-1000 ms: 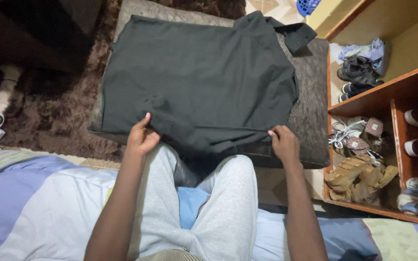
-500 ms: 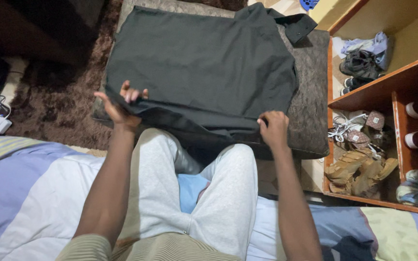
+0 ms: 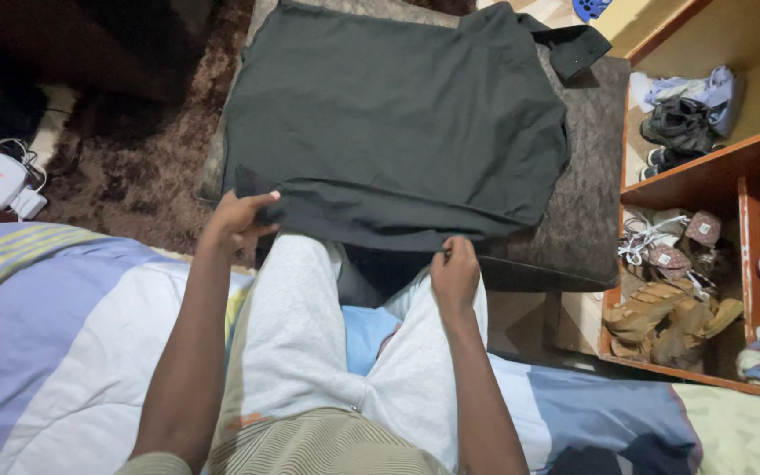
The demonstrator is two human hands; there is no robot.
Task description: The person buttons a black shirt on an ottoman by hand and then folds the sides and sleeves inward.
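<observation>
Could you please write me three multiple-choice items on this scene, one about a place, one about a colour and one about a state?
1. Where does the dark shirt lie?
A. on the grey cushion
B. inside the wooden shelf
C. on the striped bedding

2. What colour are the person's trousers?
A. black
B. light grey
C. red

3. What are the left hand and right hand doing?
A. both resting flat on the knees
B. both holding shoes
C. both gripping the shirt's near edge

Answers: 1 A, the shirt is spread over the cushion on the brown rug. 2 B, the legs show pale grey fabric. 3 C, each hand pinches the near hem.
</observation>
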